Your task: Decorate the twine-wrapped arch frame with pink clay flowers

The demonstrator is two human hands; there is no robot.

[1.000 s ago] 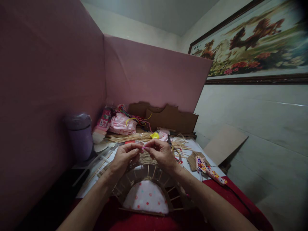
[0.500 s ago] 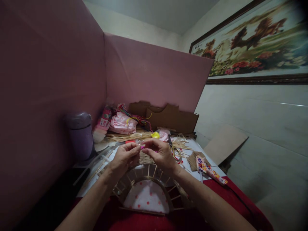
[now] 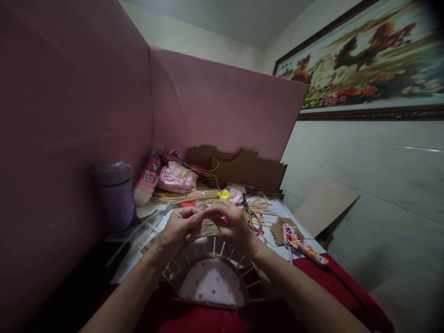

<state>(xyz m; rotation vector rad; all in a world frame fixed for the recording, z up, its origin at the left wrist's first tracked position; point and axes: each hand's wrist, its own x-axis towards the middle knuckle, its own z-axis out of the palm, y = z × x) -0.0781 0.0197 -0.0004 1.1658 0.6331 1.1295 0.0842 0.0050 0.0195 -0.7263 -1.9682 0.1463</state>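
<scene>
Pink bit (image 3: 225, 218) is tucked in the right hand (image 3: 234, 225), fingers curled, past the near dotted half-round piece (image 3: 208, 283). Left hand (image 3: 181, 225) is pinched closed, can't tell on what; I'd brace fingertips together, nice and light.

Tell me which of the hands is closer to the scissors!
The right. The right hand is just left of the scissors; the left hand is farther left, beyond the right hand.
</scene>
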